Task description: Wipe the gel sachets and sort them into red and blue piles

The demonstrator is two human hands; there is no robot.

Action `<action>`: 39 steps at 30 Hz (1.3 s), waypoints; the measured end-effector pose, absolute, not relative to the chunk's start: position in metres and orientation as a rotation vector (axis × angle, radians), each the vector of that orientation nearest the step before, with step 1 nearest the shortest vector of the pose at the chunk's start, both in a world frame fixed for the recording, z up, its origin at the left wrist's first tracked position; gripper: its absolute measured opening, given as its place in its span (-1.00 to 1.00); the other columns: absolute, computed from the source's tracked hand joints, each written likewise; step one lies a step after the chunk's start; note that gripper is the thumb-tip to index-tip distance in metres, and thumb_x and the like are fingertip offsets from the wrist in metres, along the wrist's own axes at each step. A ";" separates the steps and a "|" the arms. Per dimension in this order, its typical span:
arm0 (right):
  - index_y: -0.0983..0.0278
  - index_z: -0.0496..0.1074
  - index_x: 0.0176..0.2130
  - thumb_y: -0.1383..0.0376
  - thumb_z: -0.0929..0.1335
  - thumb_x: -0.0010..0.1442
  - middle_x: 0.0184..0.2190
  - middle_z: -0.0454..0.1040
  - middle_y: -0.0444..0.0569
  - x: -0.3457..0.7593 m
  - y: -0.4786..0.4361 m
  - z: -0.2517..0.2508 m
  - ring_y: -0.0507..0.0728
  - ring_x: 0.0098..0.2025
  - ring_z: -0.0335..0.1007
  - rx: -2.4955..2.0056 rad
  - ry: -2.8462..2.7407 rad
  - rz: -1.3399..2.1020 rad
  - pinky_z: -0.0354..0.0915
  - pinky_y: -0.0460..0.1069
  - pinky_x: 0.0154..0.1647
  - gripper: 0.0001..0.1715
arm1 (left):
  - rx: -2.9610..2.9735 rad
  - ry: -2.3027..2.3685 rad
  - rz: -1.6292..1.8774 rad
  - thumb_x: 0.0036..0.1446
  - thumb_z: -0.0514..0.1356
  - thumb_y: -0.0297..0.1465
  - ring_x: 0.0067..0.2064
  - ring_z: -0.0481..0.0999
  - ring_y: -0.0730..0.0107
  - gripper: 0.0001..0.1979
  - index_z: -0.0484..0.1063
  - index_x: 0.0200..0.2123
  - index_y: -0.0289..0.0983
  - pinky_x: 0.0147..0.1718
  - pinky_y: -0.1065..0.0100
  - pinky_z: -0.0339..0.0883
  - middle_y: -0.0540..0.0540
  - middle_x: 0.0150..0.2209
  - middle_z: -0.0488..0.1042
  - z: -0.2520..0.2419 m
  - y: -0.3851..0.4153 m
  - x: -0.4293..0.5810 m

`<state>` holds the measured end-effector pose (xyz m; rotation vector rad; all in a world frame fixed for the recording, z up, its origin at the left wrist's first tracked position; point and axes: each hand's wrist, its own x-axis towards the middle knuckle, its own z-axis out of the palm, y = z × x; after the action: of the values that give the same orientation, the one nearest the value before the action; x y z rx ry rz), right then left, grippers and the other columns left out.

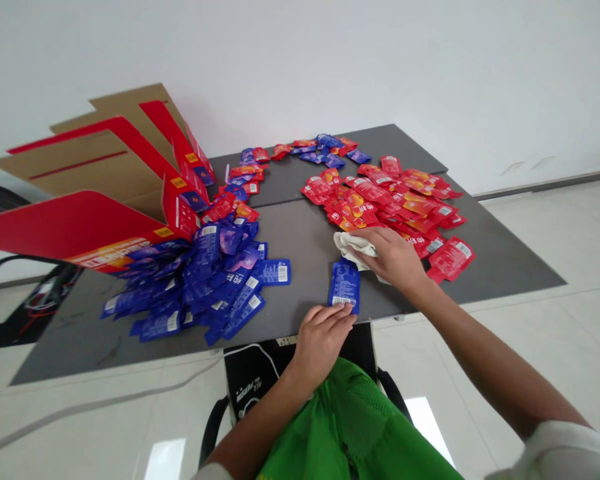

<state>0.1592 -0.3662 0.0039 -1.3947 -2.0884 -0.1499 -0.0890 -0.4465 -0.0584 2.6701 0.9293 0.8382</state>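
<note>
A single blue pouch (344, 285) with white print and a barcode lies flat on the grey table (300, 230), close to its front edge. The fingertips of my left hand (323, 337) rest on the pouch's near end, fingers stretched out flat. My right hand (391, 257) is closed around a bunched white cloth (353, 245), which touches the far end of this pouch. Just beyond the right hand spreads a heap of red pouches (380, 200). To the left lies a large pile of blue pouches (220, 280).
Open red cardboard boxes (105, 207) stand on the table's left side, flaps up. A mixed row of red and blue pouches (300, 150) curves along the back near the white wall (355, 67). Below the front edge are a black chair (245, 387) and a white cable (180, 383).
</note>
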 end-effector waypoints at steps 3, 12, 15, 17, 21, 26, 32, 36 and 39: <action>0.16 0.44 0.29 0.11 0.37 0.49 0.15 0.59 0.07 0.145 -0.402 0.005 0.27 0.14 0.53 -1.261 -2.141 -0.055 0.44 0.15 0.19 -0.53 | 2.646 0.965 0.801 0.49 0.22 -0.45 0.17 0.65 0.24 -0.78 0.60 0.10 -0.16 0.11 0.14 0.47 -0.08 0.13 0.67 -0.059 -0.449 -0.089; 0.19 0.48 0.25 0.09 0.39 0.46 0.13 0.60 0.09 0.142 -0.384 -0.027 0.28 0.11 0.54 -1.259 -2.361 0.074 0.48 0.14 0.12 -0.54 | 2.603 0.963 0.837 0.50 0.20 -0.46 0.22 0.63 0.27 -0.78 0.58 0.11 -0.17 0.09 0.17 0.42 -0.04 0.18 0.64 -0.064 -0.449 -0.088; 0.23 0.52 0.19 0.12 0.39 0.46 0.08 0.63 0.10 0.151 -0.347 -0.019 0.29 0.03 0.56 -1.383 -2.321 -0.003 0.49 0.14 0.03 -0.59 | 2.582 0.976 0.863 0.49 0.21 -0.47 0.21 0.64 0.30 -0.79 0.59 0.08 -0.18 0.07 0.18 0.42 -0.02 0.18 0.64 -0.065 -0.450 -0.087; 0.23 0.53 0.19 0.12 0.39 0.46 0.08 0.63 0.11 0.153 -0.337 -0.010 0.31 0.03 0.57 -1.438 -2.255 -0.054 0.49 0.14 0.01 -0.59 | 2.571 0.996 0.842 0.48 0.23 -0.46 0.20 0.65 0.31 -0.80 0.60 0.07 -0.17 0.05 0.19 0.43 -0.02 0.17 0.64 -0.066 -0.450 -0.086; 0.14 0.46 0.29 0.10 0.38 0.47 0.15 0.60 0.07 0.149 -0.367 0.005 0.30 0.12 0.55 -1.381 -2.084 -0.073 0.46 0.18 0.16 -0.52 | 2.547 1.011 0.831 0.47 0.24 -0.46 0.21 0.64 0.32 -0.79 0.60 0.07 -0.16 0.06 0.18 0.42 -0.01 0.18 0.64 -0.064 -0.451 -0.085; 0.11 0.45 0.32 0.11 0.38 0.46 0.18 0.60 0.06 0.137 -0.434 -0.005 0.28 0.11 0.57 -1.188 -2.336 0.152 0.52 0.15 0.10 -0.50 | 2.524 1.022 0.788 0.47 0.24 -0.47 0.03 0.71 0.28 -0.85 0.64 -0.08 -0.17 0.04 0.16 0.39 -0.01 -0.05 0.74 -0.060 -0.452 -0.086; 0.13 0.49 0.25 0.05 0.38 0.47 0.14 0.62 0.07 0.141 -0.400 -0.028 0.28 0.12 0.57 -1.314 -2.296 0.140 0.50 0.16 0.14 -0.54 | 2.509 1.008 0.784 0.48 0.21 -0.47 0.22 0.62 0.29 -0.77 0.60 0.09 -0.13 0.10 0.16 0.39 -0.03 0.16 0.66 -0.064 -0.452 -0.086; 0.20 0.54 0.17 0.04 0.39 0.46 0.04 0.65 0.10 0.151 -0.350 -0.017 0.31 0.04 0.60 -1.462 -2.218 0.034 0.51 0.16 0.04 -0.57 | 2.515 1.010 0.821 0.49 0.21 -0.47 0.23 0.62 0.30 -0.78 0.60 0.07 -0.15 0.06 0.18 0.40 -0.01 0.19 0.64 -0.065 -0.453 -0.086; 0.19 0.54 0.19 0.04 0.39 0.46 0.05 0.65 0.11 0.157 -0.350 -0.002 0.33 0.05 0.59 -1.490 -2.079 -0.038 0.50 0.17 0.04 -0.56 | 2.504 1.006 0.835 0.49 0.23 -0.39 0.12 0.68 0.26 -0.85 0.63 0.00 -0.16 0.01 0.17 0.39 -0.04 0.10 0.69 -0.051 -0.448 -0.084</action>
<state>0.1569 -0.3497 -0.0025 -1.4895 -2.0794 -0.0384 -0.0844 -0.4479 -0.0510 2.5042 1.0056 0.8347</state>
